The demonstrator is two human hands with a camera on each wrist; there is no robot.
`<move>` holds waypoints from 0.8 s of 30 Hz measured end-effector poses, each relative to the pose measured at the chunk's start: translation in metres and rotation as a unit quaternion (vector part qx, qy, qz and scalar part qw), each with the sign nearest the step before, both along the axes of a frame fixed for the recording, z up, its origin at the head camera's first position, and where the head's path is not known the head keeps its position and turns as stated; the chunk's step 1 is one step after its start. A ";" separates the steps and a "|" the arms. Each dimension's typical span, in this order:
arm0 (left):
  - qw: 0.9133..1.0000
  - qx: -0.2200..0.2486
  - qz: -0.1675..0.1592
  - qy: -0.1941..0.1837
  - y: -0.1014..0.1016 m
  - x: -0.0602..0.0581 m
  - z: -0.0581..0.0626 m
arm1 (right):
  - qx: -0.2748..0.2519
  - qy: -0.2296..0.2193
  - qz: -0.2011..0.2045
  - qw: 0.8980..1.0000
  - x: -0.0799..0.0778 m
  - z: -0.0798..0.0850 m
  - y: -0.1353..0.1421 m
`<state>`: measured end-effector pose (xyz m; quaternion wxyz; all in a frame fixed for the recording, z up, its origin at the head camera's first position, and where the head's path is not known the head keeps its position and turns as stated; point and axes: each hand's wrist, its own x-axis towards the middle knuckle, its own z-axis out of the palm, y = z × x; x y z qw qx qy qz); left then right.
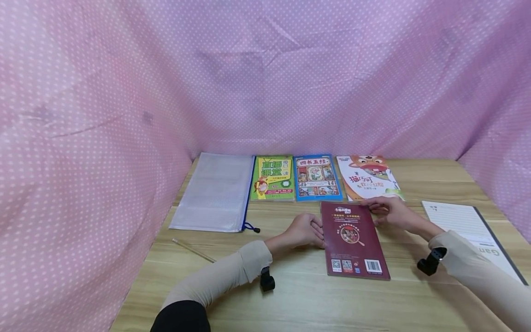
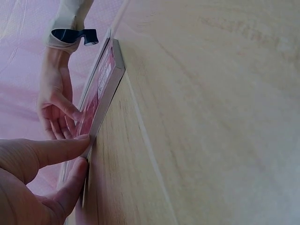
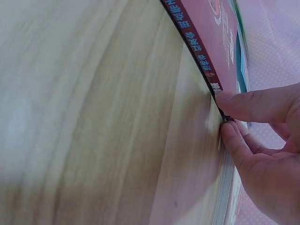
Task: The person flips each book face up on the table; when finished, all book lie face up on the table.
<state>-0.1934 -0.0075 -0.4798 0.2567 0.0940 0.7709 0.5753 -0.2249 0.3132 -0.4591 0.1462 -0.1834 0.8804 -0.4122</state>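
Observation:
A maroon book (image 1: pixel 354 249) with its barcoded back cover up lies at the middle of the wooden table in the head view. My left hand (image 1: pixel 303 230) pinches its left edge, the thumb (image 2: pixel 63 151) on the cover side and a finger at the edge below. At the far end of the opposite edge my right hand (image 1: pixel 392 213) pinches the spine (image 3: pixel 199 56) between thumb and fingers. In the left wrist view the page edges (image 2: pixel 108 93) face me.
Behind the maroon book stand in a row a green book (image 1: pixel 286 166), a blue book (image 1: pixel 317 198) and a white book with a cartoon animal (image 1: pixel 352 177). A mesh zip pouch (image 1: pixel 211 193) and a pencil (image 1: pixel 192 250) lie left. A lined notepad (image 1: pixel 460 221) lies right, partly under my right sleeve.

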 end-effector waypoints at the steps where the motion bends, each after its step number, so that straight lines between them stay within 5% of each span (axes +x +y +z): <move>1: 1.000 -0.002 -0.001 0.002 0.000 0.000 0.000 | -0.005 -0.004 0.000 1.000 0.000 0.000 0.001; 10: 1.000 -0.012 0.002 -0.002 0.002 0.000 0.000 | -0.065 -0.041 -0.001 0.997 0.000 0.005 0.004; 15: 1.000 -0.020 0.004 -0.002 0.002 0.000 0.001 | -0.100 -0.023 0.001 0.995 -0.001 0.008 0.006; 24: 1.000 -0.018 0.002 -0.002 0.001 0.001 0.001 | -0.139 -0.045 0.002 0.989 0.001 0.034 0.002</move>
